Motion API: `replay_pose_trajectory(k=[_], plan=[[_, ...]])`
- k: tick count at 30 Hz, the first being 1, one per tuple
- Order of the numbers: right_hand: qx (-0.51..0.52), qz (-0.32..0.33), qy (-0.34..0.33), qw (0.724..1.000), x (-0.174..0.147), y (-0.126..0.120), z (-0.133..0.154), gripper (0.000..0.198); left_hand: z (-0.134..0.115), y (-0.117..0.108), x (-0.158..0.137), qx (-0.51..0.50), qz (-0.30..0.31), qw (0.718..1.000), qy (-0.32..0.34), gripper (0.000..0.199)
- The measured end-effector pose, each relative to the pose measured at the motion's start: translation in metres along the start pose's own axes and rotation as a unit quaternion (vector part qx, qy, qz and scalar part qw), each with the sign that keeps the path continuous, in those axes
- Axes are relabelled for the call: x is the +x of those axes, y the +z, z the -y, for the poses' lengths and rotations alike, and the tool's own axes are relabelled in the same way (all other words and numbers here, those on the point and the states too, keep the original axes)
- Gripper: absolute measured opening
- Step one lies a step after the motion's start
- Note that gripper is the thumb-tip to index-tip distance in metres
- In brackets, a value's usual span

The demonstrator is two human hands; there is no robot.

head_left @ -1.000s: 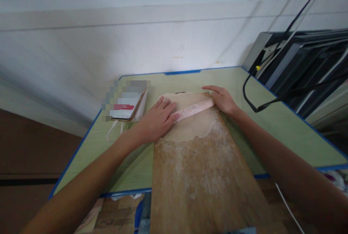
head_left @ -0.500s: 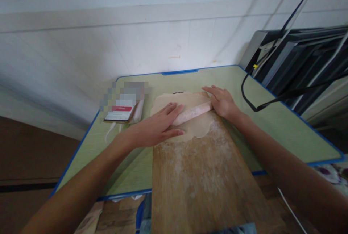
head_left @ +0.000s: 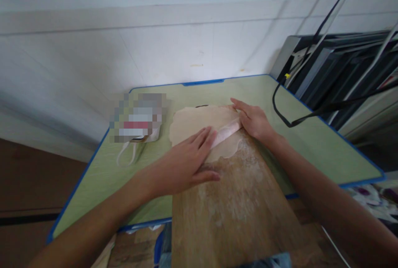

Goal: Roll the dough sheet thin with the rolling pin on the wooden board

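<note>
A pale, thin sheet of dough with an uneven edge lies over the far part of a floured wooden board. Across the dough, slanting up to the right, rests a flour-coated rolling pin. My left hand lies flat over the pin's left end, fingers stretched out and thumb apart near the dough's front edge; it hides that end. Around the right end is my right hand, its palm and fingers closed over the pin and one finger pointing out beyond it.
The board projects past the front of a green table with a blue rim. A partly blurred phone and a white cable loop are at left. A black strap hangs over the right side, beside dark stacked panels. A white wall stands behind.
My left hand has come nearer and slightly right, uncovering more dough at left. The right hand stays at the pin's end. The whole view has shifted a little.
</note>
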State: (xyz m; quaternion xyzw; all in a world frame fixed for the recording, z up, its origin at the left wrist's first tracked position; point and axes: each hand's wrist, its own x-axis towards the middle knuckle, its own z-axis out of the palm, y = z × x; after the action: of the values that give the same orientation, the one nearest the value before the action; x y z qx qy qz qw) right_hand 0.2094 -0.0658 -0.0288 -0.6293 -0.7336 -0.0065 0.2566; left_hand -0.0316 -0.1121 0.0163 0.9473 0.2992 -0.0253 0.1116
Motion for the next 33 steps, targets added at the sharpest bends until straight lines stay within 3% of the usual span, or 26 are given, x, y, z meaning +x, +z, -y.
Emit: replay_pose_trajectory(k=[4,9,18,25,30,33], plan=[[-0.024,0.022,0.017,0.999,0.012,0.001,0.006,0.050,0.021,0.000,0.010,-0.037,-0.007,0.999,-0.037,0.074],[-0.049,0.066,0.025,0.996,0.024,0.000,0.011,0.051,0.044,0.000,0.017,-0.067,-0.010,0.990,-0.121,0.074],[-0.057,0.093,0.002,0.994,0.019,-0.008,0.011,0.051,0.018,0.004,0.009,-0.067,-0.011,0.996,-0.053,0.083],[-0.098,0.113,-0.015,0.989,0.022,-0.013,0.016,0.051,0.035,0.004,0.015,-0.030,-0.036,0.991,-0.125,0.078],[-0.147,0.175,-0.063,0.971,0.017,-0.023,0.015,0.051,0.007,0.007,0.012,0.039,-0.061,0.996,-0.047,0.081],[-0.154,0.169,-0.060,0.972,0.018,-0.022,0.018,0.053,0.009,0.007,0.014,0.036,-0.060,0.996,-0.054,0.079]])
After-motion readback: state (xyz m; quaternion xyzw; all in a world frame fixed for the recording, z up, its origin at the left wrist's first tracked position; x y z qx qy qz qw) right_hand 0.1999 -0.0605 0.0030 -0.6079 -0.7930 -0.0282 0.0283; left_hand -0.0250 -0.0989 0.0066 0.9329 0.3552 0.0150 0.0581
